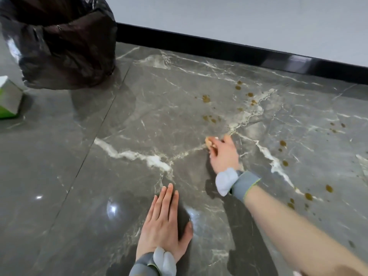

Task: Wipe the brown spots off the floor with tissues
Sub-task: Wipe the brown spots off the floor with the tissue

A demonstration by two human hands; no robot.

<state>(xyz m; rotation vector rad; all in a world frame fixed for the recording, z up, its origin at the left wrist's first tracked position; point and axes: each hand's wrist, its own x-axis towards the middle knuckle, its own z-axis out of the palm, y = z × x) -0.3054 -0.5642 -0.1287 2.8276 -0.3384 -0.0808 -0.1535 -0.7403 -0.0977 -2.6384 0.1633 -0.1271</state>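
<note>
The right hand [224, 154] reaches forward over the dark grey marble-patterned floor [139, 116], its fingers curled down round a crumpled tissue [209, 142] pressed against the tile; only a small wad shows past the fingertips, and it is stained yellowish brown. The left hand [165, 222] lies flat on the floor nearer the person, palm down, fingers straight and close together, thumb spread to the side; it holds nothing.

Brown spots [206, 98] are scattered beyond and to the right of the tissue: one cluster just ahead of the right hand, more near the black skirting board [239, 49], and a loose trail running down the right side beside the forearm; the tile under and between the two hands shows no spots (only white veining and glare from lights).

Each wrist carries a grey wristband [244, 185] with a pale padded piece on it. A black rubbish bag [59, 40] stands at the far left against the light grey wall [239, 16]; a green-and-white tissue box [9, 98] sits just beside it at the left edge, partly cut off.
</note>
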